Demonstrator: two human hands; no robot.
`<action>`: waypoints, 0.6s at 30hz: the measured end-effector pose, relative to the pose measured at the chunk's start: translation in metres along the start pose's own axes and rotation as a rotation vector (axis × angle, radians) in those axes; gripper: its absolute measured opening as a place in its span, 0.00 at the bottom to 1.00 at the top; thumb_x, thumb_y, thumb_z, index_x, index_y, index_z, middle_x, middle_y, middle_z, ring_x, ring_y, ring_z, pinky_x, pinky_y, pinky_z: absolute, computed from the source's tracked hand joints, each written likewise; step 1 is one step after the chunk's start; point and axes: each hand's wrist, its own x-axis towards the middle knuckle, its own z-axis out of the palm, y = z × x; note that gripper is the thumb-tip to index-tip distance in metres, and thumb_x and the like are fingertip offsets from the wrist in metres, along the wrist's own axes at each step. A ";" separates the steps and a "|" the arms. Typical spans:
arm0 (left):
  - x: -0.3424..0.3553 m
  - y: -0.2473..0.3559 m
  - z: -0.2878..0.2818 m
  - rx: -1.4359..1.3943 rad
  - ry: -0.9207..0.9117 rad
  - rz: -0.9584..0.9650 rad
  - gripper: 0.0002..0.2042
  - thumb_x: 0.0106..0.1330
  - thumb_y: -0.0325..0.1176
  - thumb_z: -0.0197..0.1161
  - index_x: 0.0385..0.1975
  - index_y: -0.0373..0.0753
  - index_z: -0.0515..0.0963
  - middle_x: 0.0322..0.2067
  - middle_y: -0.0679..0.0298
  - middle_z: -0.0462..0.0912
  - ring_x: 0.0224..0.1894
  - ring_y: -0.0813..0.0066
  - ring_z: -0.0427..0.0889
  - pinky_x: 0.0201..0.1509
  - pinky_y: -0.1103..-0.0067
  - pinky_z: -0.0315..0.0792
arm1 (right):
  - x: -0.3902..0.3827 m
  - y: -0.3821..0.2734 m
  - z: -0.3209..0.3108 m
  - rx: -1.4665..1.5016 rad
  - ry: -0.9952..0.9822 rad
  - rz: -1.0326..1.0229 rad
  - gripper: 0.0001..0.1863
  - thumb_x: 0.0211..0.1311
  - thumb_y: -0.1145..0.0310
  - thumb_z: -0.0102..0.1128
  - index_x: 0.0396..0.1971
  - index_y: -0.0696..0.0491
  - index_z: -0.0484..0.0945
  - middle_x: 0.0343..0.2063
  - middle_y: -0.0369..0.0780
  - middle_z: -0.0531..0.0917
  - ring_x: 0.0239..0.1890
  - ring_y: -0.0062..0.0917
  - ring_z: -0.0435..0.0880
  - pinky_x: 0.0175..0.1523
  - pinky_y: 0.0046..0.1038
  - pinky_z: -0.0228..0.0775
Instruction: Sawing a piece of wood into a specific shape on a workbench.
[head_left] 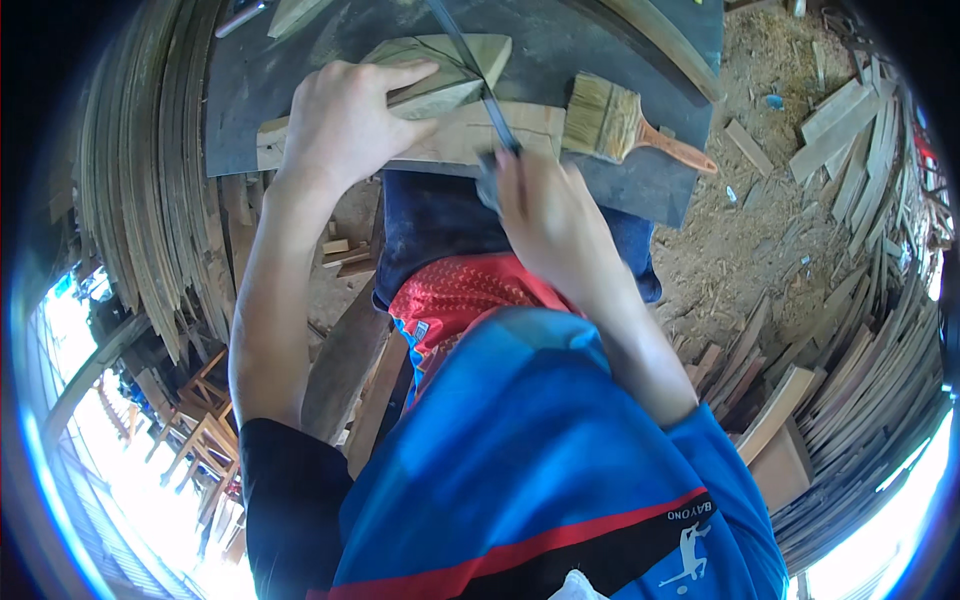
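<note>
The person's left grip rests with thumb and forefinger spread on a pale, angular wooden block at the left of the dark grey tabletop, just beyond a long, pale wooden board. The right grip, blurred, closes round the near end of a long, narrow metal blade slanting across the block; right of it lies a wide, wooden-handled paintbrush.

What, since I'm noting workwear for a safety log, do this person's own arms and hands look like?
The left hand and right hand show no gloves, though the right is blurred. Both forearms are bare, with no watch or band visible. The left sleeve is black; the right sleeve is bright blue.
</note>
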 end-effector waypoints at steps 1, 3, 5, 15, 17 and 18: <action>0.006 0.002 -0.002 0.003 -0.011 0.018 0.25 0.49 0.38 0.75 0.51 0.52 0.84 0.46 0.57 0.85 0.46 0.55 0.85 0.53 0.70 0.79 | -0.013 -0.008 -0.025 0.067 -0.145 0.201 0.12 0.69 0.71 0.53 0.25 0.61 0.73 0.20 0.55 0.77 0.25 0.53 0.78 0.31 0.47 0.70; 0.010 0.014 -0.003 -0.007 -0.019 0.025 0.25 0.49 0.39 0.75 0.51 0.52 0.84 0.45 0.56 0.85 0.45 0.55 0.85 0.53 0.69 0.79 | -0.020 -0.009 -0.042 0.139 -0.286 0.411 0.12 0.69 0.71 0.53 0.25 0.62 0.73 0.21 0.55 0.78 0.26 0.53 0.79 0.32 0.47 0.71; 0.012 0.013 -0.005 -0.009 0.010 0.079 0.24 0.50 0.38 0.74 0.52 0.52 0.83 0.43 0.53 0.85 0.44 0.53 0.86 0.52 0.69 0.79 | -0.009 0.001 -0.038 0.006 -0.187 0.154 0.14 0.70 0.69 0.52 0.26 0.63 0.74 0.21 0.56 0.78 0.28 0.55 0.80 0.33 0.48 0.72; -0.003 -0.004 0.035 -0.318 0.391 0.407 0.20 0.50 0.32 0.78 0.46 0.41 0.85 0.45 0.63 0.87 0.49 0.66 0.86 0.54 0.74 0.80 | 0.030 0.032 0.003 0.034 -0.168 0.172 0.20 0.68 0.65 0.51 0.18 0.61 0.76 0.18 0.57 0.78 0.25 0.56 0.80 0.33 0.51 0.74; -0.005 -0.005 0.042 -0.284 0.443 0.443 0.20 0.50 0.32 0.79 0.46 0.42 0.85 0.45 0.64 0.88 0.49 0.67 0.87 0.54 0.75 0.80 | 0.035 0.029 0.005 0.028 -0.205 0.285 0.21 0.67 0.64 0.53 0.16 0.61 0.75 0.16 0.56 0.78 0.23 0.54 0.80 0.31 0.51 0.74; -0.004 -0.003 0.043 -0.209 0.483 0.421 0.20 0.50 0.33 0.79 0.45 0.42 0.85 0.44 0.65 0.88 0.48 0.68 0.87 0.53 0.75 0.81 | 0.038 0.028 0.004 0.026 -0.204 0.290 0.21 0.67 0.64 0.53 0.16 0.61 0.75 0.16 0.56 0.78 0.23 0.54 0.80 0.31 0.51 0.74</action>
